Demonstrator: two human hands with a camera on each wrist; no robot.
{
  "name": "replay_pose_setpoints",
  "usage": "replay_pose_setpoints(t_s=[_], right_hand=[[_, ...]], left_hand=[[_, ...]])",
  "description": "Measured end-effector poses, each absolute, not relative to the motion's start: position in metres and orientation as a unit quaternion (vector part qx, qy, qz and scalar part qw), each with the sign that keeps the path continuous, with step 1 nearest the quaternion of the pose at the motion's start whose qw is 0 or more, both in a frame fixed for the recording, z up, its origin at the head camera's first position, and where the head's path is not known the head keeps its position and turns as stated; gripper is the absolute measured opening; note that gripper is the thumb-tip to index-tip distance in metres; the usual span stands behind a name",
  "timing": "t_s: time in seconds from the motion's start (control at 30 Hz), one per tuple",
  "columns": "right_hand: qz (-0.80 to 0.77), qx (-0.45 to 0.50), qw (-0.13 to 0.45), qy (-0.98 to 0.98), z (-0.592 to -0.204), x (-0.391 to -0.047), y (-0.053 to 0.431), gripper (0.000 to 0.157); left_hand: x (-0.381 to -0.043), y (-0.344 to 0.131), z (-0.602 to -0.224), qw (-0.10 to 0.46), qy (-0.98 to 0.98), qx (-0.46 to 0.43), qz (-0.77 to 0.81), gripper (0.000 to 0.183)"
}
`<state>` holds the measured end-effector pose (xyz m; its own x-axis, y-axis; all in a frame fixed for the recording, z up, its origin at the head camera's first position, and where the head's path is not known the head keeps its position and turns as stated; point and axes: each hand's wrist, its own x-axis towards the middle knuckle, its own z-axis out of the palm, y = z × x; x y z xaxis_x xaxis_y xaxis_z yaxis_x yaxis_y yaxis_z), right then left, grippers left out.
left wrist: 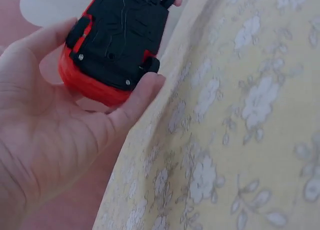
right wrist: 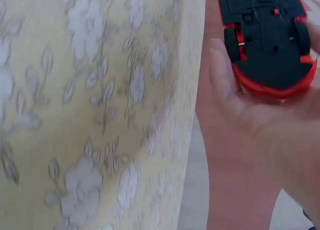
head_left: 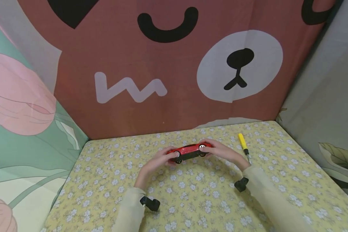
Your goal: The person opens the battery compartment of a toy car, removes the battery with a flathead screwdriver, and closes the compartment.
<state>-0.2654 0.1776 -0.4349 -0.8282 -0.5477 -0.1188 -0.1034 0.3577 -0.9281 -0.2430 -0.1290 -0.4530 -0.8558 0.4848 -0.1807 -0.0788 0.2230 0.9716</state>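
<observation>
A red toy car [head_left: 189, 149] with a black underside is held between both hands above the table. My left hand [head_left: 159, 159] grips one end, thumb by a wheel. At the other end, my right hand [head_left: 218, 149] grips the car, its thumb also near a wheel. In the left wrist view the car's black base [left wrist: 120, 40] shows small screws, with the left hand [left wrist: 65, 115] curled about the red end. The right wrist view shows the base [right wrist: 272, 45] too, the right hand [right wrist: 265, 120] around that end. Fingers behind the car are partly hidden.
A screwdriver [head_left: 243, 143] with a yellow handle lies on the table, right of the right hand, its shaft partly behind the forearm. Yellow floral cloth [head_left: 197, 199] covers the table. A printed bear curtain [head_left: 127, 119] hangs along the back edge, with more curtains at both sides.
</observation>
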Motion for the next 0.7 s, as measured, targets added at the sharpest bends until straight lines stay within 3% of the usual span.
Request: replay_pose_setpoints(t_s=[0.23, 0.47, 0.7], right_hand=[[-0.538, -0.111, 0.126, 0.826, -0.433, -0.262, 0.169, 0.061], [-0.542, -0.076, 0.083, 0.833, -0.434, -0.261, 0.166, 0.062], [-0.535, -0.074, 0.055, 0.840, -0.427, -0.258, 0.166, 0.047]], left_hand=[[-0.240, -0.126, -0.450, 0.217, 0.751, 0.127, 0.610, 0.060], [-0.234, -0.119, -0.443, 0.171, 0.750, 0.131, 0.626, 0.056], [-0.229, -0.115, -0.438, 0.141, 0.753, 0.101, 0.635, 0.055]])
